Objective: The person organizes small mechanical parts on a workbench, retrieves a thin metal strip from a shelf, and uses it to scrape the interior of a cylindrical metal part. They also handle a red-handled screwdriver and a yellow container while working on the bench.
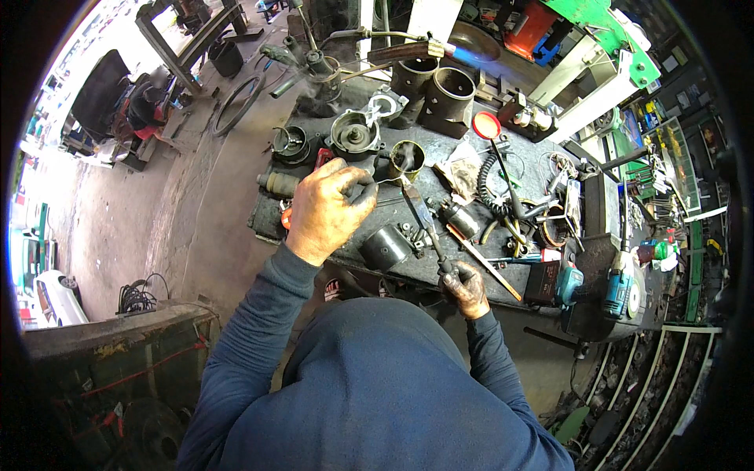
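The right hand [469, 290] grasps a long tool [424, 220], partly hiding its handle; the tip points to eleven o'clock, near a brass-coloured cup [407, 159]. At ten o'clock, the left hand [334, 208] curls its fingers (I cannot tell around what).

Daylight comes from the far left, where the background washes out to white and the white car [59, 298] at left is pale with glare. The floor [188, 228] on that side is bright, while the rack [658, 392] at near right sits in gloom. The left hand [326, 210] is strongly lit; the right hand [466, 290] looks darker. The workbench [420, 273] is fairly sharp, with small highlights on metal. Fisheye distortion bows straight edges toward a black rim, with purplish fringing at left.
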`<move>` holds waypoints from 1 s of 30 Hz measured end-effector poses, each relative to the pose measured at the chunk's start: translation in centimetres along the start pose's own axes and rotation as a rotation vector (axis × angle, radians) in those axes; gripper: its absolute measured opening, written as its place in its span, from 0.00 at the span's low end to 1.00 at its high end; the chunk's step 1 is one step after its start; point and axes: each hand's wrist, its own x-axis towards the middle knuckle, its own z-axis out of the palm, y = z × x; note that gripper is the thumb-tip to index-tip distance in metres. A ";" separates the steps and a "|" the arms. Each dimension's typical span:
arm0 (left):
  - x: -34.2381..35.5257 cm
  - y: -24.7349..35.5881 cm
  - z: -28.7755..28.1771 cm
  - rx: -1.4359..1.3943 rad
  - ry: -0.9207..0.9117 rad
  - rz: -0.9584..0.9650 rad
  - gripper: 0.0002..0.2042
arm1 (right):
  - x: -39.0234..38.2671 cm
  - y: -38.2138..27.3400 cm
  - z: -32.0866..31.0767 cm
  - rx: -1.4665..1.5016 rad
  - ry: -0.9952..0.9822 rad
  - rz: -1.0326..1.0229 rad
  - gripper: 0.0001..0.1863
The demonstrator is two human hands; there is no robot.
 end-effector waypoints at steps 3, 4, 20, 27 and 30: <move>-0.1 0.1 0.1 -0.009 0.001 -0.011 0.06 | -0.2 -0.6 0.3 0.036 -0.008 0.004 0.25; -0.1 0.0 0.2 -0.016 -0.003 -0.015 0.06 | -0.3 -0.9 0.4 0.041 -0.008 0.003 0.25; -6.8 -4.8 -3.5 -0.104 0.142 -0.349 0.07 | 6.9 -10.1 -0.4 0.047 0.191 -0.320 0.18; -16.4 -7.1 -8.0 -0.335 0.309 -0.644 0.07 | 15.7 -18.6 0.4 0.431 0.292 -0.027 0.10; -18.7 -8.0 -8.4 -0.333 0.370 -0.699 0.07 | 17.6 -19.4 1.8 0.405 0.327 -0.021 0.11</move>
